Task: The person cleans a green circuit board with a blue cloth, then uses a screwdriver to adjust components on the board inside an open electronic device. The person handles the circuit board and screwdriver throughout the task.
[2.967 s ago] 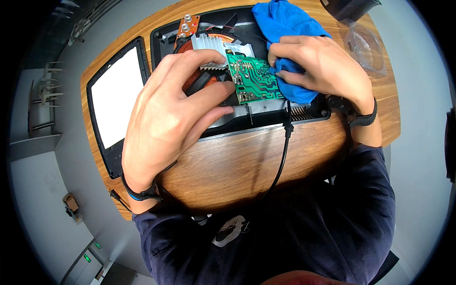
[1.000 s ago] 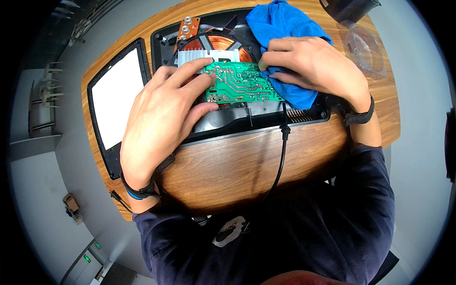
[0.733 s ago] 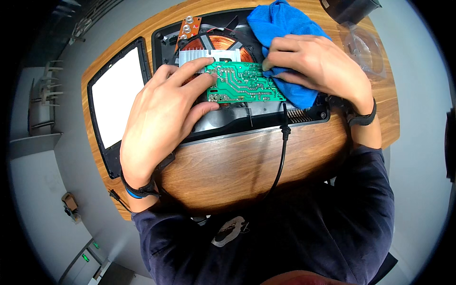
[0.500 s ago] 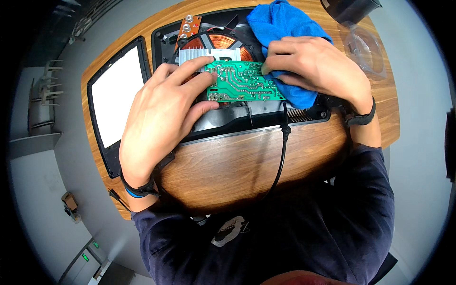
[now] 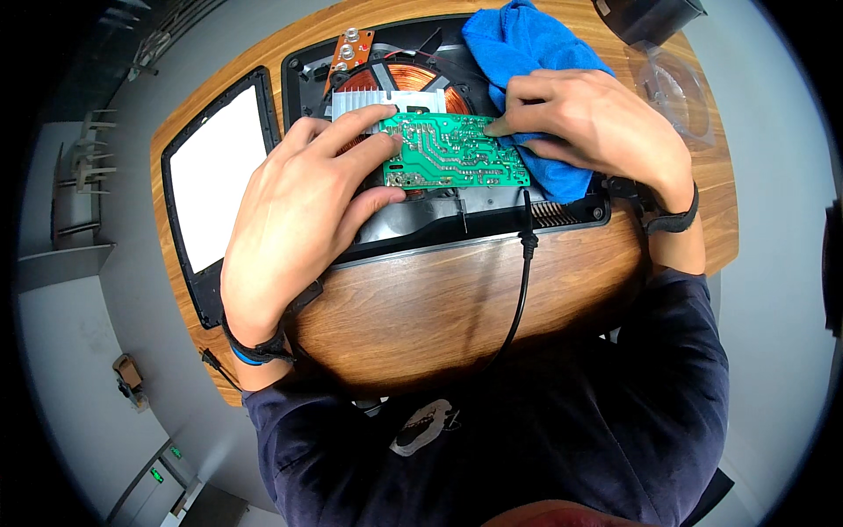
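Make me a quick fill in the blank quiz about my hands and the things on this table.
1. The left hand grips the circuit board, whose visible face is coloured ____.
2. The right hand holds a cloth coloured ____.
3. The black-framed white panel lies to the ____ of the induction-cooker base.
4. The power cord is coloured ____.
Missing words: green; blue; left; black.

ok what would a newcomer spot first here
The crumpled bright blue cloth, upper right of centre, partly under the right hand, catches the eye first. Next is the rectangular green circuit board at upper centre, its left end in the left hand. Above it in view shows a round copper-coloured coil.
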Motion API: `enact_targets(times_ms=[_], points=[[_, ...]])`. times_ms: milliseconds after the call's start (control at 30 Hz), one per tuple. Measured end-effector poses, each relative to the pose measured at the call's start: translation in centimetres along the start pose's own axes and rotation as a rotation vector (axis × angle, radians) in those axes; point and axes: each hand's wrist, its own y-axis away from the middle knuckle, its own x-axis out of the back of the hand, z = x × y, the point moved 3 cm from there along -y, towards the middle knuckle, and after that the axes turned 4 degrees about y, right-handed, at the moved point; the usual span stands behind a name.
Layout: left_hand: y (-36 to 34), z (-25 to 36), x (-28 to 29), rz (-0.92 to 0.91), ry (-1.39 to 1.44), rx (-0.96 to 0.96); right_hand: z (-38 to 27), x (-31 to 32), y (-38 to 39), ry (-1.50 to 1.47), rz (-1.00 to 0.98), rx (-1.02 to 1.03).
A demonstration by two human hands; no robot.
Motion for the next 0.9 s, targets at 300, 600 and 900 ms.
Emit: enact_targets(times_ms=[300, 600, 900], points=[[0.04, -0.06, -0.10, -0.001, -0.004, 0.002, -0.49, 0.07, -0.23, -0.061, -0.046, -0.047], [0.03, -0.03, -0.06, 0.004, -0.002, 0.001, 0.07, -0.13, 0.06, -0.042, 0.004, 0.016], [0.00, -0.11, -0.03, -0.003, 0.000, 0.006, -0.32, 0.13, -0.32, -0.028, 0.039, 0.005]])
